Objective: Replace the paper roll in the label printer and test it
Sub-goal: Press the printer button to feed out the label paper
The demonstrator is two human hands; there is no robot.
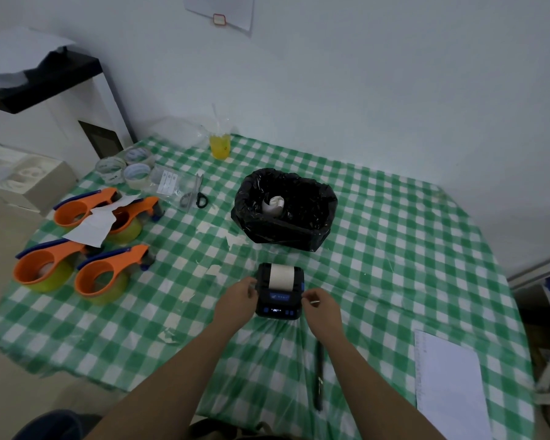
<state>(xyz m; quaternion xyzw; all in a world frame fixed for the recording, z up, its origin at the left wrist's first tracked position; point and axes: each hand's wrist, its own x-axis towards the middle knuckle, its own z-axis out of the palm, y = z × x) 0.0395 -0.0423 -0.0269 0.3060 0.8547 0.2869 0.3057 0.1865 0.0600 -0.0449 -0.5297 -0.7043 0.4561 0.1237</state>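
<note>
A small black label printer [280,308] with a lit blue display sits on the green checked tablecloth [394,249] near the front middle. A white paper roll [281,276] shows in its upper part. My left hand [240,300] grips the printer's left side. My right hand [319,301] holds its right side with the fingertips at the edge. A used white roll [275,204] lies inside the black bag-lined bin [315,230] just behind the printer.
Several orange tape dispensers [102,274] and paper scraps lie at the left. Clear tape rolls [137,173] and scissors [197,195] are behind them. A yellow drink cup [219,146] stands at the back. A black pen [318,376] and a white sheet [448,385] lie at the front right.
</note>
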